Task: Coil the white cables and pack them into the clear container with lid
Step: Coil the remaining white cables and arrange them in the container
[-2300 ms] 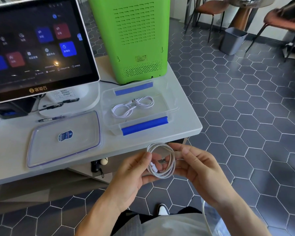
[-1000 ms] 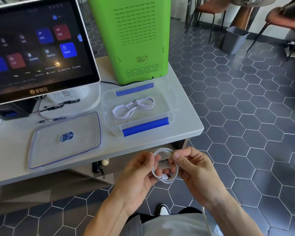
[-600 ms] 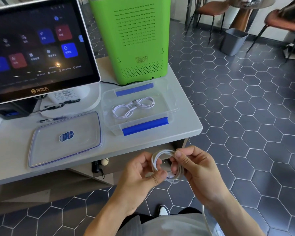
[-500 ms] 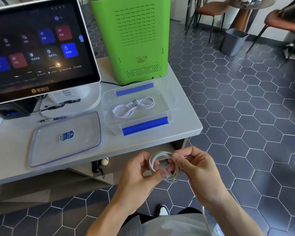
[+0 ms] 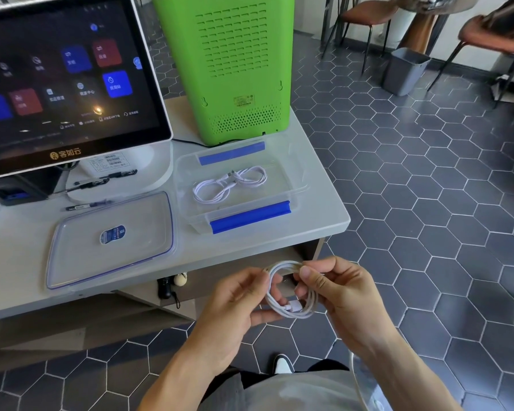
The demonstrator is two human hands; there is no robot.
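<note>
We count two coiled white cables [image 5: 291, 292] [image 5: 229, 184], one clear plastic container [image 5: 297, 185], one clear flat lid [image 5: 80, 256], three pens [image 5: 88, 206] [image 5: 85, 184] [image 5: 122, 173].

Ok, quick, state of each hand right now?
Left hand: pinching the coiled white cable.
Right hand: pinching the same coil at its top.

Surface [image 5: 318, 223]: it lies ahead of you and to your left.
Container [image 5: 291, 185]: it sits on the surface near its right front corner, with one coiled cable [image 5: 229, 182] lying inside it.
Lid [image 5: 110, 241]: it lies flat on the surface, just left of the container.
Screen [image 5: 66, 81]: it stands behind the lid, with pens [image 5: 89, 183] on its base.
Tall unit [image 5: 229, 66]: it stands directly behind the container.
Your hands: your left hand [image 5: 235, 310] and right hand [image 5: 339, 295] hold a second coil [image 5: 291, 289] between them, in front of the surface's edge and below it.
Bin [image 5: 404, 71]: it stands on the floor, far right.
</note>
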